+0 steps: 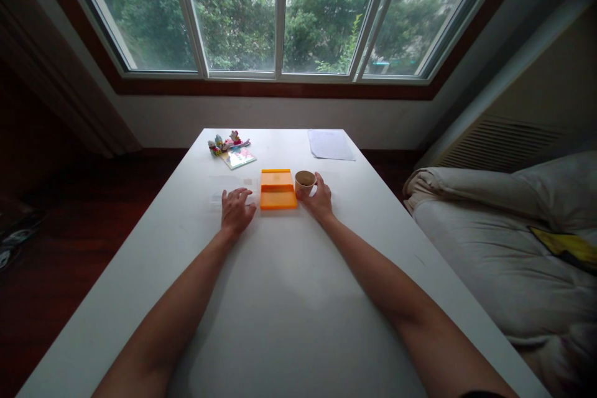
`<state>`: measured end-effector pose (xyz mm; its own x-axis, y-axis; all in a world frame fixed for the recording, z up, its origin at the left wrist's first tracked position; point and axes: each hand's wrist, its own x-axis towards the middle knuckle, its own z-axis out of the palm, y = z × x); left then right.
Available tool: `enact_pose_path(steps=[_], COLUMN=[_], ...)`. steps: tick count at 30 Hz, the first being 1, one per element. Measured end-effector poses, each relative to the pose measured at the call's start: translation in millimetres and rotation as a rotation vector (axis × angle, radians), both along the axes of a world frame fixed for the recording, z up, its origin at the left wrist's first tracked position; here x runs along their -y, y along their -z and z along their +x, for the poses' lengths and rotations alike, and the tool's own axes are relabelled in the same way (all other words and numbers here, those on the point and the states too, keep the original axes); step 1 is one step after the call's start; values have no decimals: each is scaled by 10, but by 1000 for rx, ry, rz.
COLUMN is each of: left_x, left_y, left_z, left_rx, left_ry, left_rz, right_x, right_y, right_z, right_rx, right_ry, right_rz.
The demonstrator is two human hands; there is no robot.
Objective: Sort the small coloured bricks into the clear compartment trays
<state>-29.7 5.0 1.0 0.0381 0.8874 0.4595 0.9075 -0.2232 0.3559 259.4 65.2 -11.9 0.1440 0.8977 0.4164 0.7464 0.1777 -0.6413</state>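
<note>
A paper cup [305, 179] with something dark inside stands upright on the white table, and the fingers of my right hand [319, 198] are wrapped round its right side. Directly left of the cup lies an orange plastic case [278, 197], spread flat in two sections. My left hand [237, 208] rests palm down to the left of the case, fingers apart and bent, holding nothing. Beneath and beyond those fingers is a clear, see-through sheet or tray [228, 181], hard to make out against the tabletop.
Several small colourful figures [228, 142] and a patterned card [239, 157] lie at the table's far left. Sheets of paper [331, 144] are at the far right. The white table [289, 298] reaches toward the window wall; a cushioned sofa [485, 217] stands to the right.
</note>
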Motion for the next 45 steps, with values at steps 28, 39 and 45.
enact_pose_path(steps=[28,39,45], left_x=[101,121,111], left_y=[-65,22,26], left_z=[109,322,376], left_rx=[143,746,738], left_ry=[268,286,406], left_rz=[45,-231,-351], right_x=[722,670,574], right_y=[-437,-494,-650], right_z=[-291,-185,-82], right_rx=[159,314,228], right_ry=[-854,-957,-1056], right_rz=[157,-112,-244])
